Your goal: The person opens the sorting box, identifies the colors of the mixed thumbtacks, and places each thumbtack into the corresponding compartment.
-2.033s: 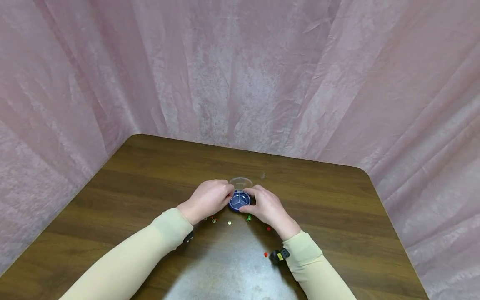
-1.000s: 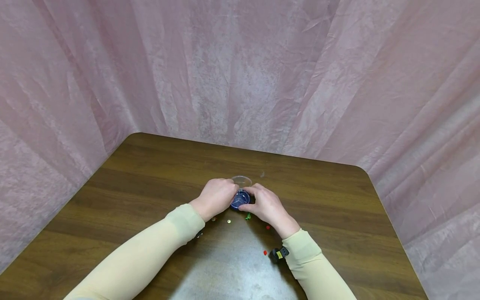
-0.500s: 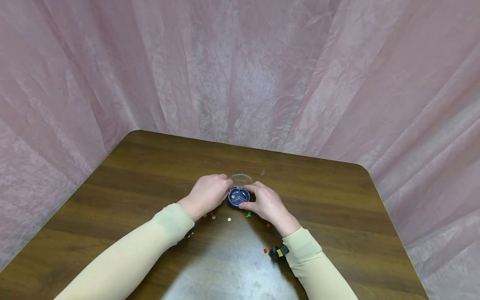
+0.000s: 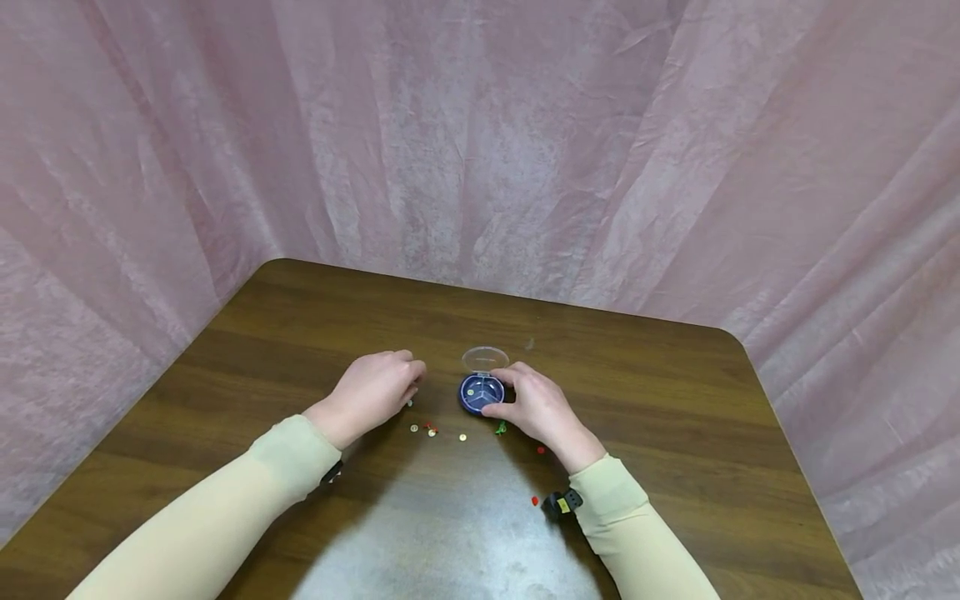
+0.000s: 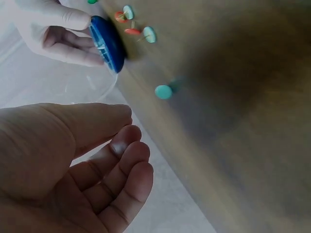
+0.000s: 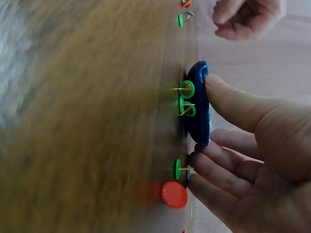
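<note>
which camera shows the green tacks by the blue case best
The right wrist view: the green tacks appear large, heads and pins distinct, beside the blue case. The head view shows a small green patch; the left wrist, a green bit at its top edge.

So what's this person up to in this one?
The right hand holds a round blue compartmented case by its edge, with the clear lid standing open. One small round piece, apparently a thumbtack, lies inside. The left hand is off to the case's left, near a teal thumbtack, with nothing visible in its grasp. Red thumbtacks and green thumbtacks lie scattered on the brown table.
</note>
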Demonstrator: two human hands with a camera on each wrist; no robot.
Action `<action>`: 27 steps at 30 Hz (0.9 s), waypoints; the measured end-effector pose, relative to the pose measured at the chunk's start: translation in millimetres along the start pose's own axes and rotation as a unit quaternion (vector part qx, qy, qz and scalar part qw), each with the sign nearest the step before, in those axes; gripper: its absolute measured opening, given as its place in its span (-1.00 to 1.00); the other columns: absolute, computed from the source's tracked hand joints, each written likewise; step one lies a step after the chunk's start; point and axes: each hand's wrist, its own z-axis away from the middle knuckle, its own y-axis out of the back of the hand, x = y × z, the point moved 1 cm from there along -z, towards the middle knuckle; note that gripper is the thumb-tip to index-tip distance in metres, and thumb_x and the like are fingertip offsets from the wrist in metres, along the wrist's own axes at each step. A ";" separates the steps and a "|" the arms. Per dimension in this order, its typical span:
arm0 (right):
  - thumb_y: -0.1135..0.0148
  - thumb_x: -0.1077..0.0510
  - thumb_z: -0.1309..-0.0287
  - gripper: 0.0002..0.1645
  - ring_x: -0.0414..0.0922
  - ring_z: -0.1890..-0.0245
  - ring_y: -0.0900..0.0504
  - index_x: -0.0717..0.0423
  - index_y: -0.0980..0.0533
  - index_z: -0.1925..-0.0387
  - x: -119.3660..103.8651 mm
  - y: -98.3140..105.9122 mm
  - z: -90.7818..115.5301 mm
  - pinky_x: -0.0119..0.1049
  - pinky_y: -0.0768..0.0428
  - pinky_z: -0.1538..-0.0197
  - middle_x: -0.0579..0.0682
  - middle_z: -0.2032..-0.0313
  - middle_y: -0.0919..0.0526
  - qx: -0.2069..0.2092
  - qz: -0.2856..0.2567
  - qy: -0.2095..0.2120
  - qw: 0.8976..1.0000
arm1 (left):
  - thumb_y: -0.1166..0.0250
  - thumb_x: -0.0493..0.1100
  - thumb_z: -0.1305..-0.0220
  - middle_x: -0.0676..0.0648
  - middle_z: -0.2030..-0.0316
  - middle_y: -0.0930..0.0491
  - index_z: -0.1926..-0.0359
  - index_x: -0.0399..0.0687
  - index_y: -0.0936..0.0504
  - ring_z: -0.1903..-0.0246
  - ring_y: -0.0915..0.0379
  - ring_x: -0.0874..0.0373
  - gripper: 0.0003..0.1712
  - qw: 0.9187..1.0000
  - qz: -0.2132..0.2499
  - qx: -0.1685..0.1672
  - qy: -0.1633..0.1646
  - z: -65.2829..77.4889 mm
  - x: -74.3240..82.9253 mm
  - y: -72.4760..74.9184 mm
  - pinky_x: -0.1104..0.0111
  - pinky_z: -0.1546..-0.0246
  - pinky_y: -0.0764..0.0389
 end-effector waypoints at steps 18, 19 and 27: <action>-0.50 -0.21 0.04 -0.25 -0.09 0.01 -0.61 -0.02 -0.58 -0.20 0.9 0.5 2.7 -0.19 -0.49 -0.06 -0.10 0.03 -0.63 0.005 -0.001 0.004 1.000 | -0.45 -0.23 -0.08 0.11 0.49 -0.42 0.44 0.10 -0.58 0.45 -0.51 0.09 -0.81 0.999 0.021 -0.025 -0.008 16.9 -5.7 -16.5 0.26 0.44 -0.51; -0.50 -0.21 0.04 -0.25 -0.09 0.02 -0.61 -0.02 -0.58 -0.20 0.8 0.6 2.8 -0.19 -0.49 -0.06 -0.10 0.04 -0.63 0.005 -0.001 0.004 1.000 | -0.45 -0.24 -0.07 0.11 0.49 -0.42 0.45 0.09 -0.57 0.46 -0.51 0.09 -0.81 0.999 0.024 -0.026 -0.010 16.9 -6.1 -17.2 0.26 0.44 -0.50; -0.50 -0.21 0.04 -0.24 -0.11 0.01 -0.60 -0.02 -0.58 -0.20 1.1 1.5 4.3 -0.19 -0.49 -0.06 -0.11 0.04 -0.63 0.004 -0.001 0.001 1.000 | -0.42 -0.22 -0.12 0.12 0.50 -0.41 0.47 0.10 -0.51 0.46 -0.48 0.13 -0.78 0.999 0.019 -0.034 -0.022 15.7 -6.2 -18.8 0.29 0.45 -0.49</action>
